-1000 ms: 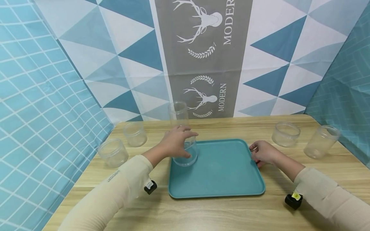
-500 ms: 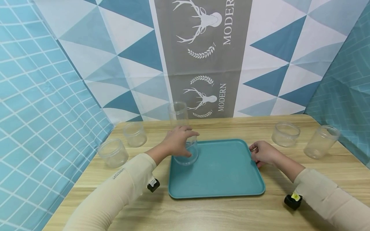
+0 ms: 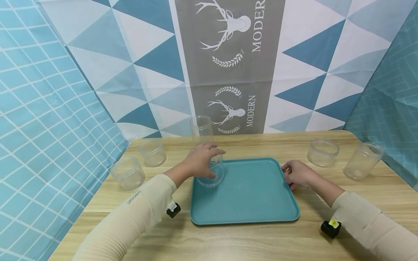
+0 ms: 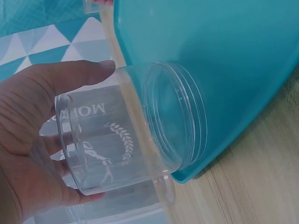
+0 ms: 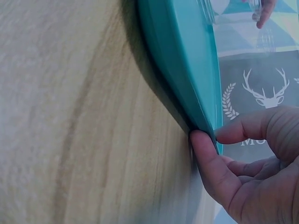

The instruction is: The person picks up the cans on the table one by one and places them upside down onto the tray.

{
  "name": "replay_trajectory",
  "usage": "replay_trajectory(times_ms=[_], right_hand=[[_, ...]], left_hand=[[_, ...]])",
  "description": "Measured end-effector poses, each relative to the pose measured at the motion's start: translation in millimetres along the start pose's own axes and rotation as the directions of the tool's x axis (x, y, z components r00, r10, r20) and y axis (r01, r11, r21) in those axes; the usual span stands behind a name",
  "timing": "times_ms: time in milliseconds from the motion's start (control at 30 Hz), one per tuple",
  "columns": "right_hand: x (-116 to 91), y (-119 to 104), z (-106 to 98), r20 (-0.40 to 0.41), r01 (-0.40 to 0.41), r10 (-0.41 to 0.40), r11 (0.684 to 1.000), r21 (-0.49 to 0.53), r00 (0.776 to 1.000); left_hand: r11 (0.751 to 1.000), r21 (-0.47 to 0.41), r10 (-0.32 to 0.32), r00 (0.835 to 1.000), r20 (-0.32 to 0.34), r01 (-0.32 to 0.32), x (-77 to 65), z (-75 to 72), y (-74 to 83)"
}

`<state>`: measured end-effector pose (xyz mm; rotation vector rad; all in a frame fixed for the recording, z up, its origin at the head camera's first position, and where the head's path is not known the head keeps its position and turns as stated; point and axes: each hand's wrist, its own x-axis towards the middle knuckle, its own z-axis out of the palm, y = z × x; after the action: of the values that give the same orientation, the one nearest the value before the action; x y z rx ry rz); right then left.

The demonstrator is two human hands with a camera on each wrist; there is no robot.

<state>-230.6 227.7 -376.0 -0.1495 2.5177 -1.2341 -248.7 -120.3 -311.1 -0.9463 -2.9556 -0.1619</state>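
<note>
A teal rectangular tray (image 3: 248,195) lies on the wooden table. Over its far left corner stands a clear plastic jar (image 4: 121,135), its ringed end down against the tray. My left hand (image 3: 200,160) grips this jar around its upper end, thumb on one side and fingers on the other in the left wrist view. At the tray's right edge, my right hand (image 3: 298,172) pinches the rim. The right wrist view shows thumb and fingers of that hand (image 5: 257,163) on either side of the tray edge (image 5: 196,70).
Behind the gripped jar rises a taller clear jar (image 3: 201,127). Two short clear jars, one farther back (image 3: 152,155) and one nearer (image 3: 128,175), stand on the left. A low jar (image 3: 322,152) and a taller jar (image 3: 363,162) stand on the right. Patterned cloth surrounds the table (image 3: 209,243).
My left hand and the jar have shifted very slightly to the right since a second ago. The right hand and the tray have stayed in place.
</note>
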Motion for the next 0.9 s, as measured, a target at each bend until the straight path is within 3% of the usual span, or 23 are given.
replay_trajectory(times_ms=[433, 633, 900], right_hand=[[-0.6, 1.7, 1.1, -0.002, 0.015, -0.015, 1.000, 0.001, 1.000], [-1.3, 3.0, 1.9, -0.014, 0.038, -0.038, 0.999, -0.005, 0.999], [-2.3, 2.9, 2.5, -0.020, 0.052, -0.052, 0.999, -0.010, 0.998]], left_hand=[[0.998, -0.068, 0.010, 1.000, -0.027, -0.012, -2.9, -1.8, 0.7], [0.990, -0.126, 0.049, 0.990, -0.134, -0.066, -4.2, -6.2, 1.1], [0.982, -0.153, 0.057, 0.953, -0.296, -0.107, -9.7, -12.5, 2.9]])
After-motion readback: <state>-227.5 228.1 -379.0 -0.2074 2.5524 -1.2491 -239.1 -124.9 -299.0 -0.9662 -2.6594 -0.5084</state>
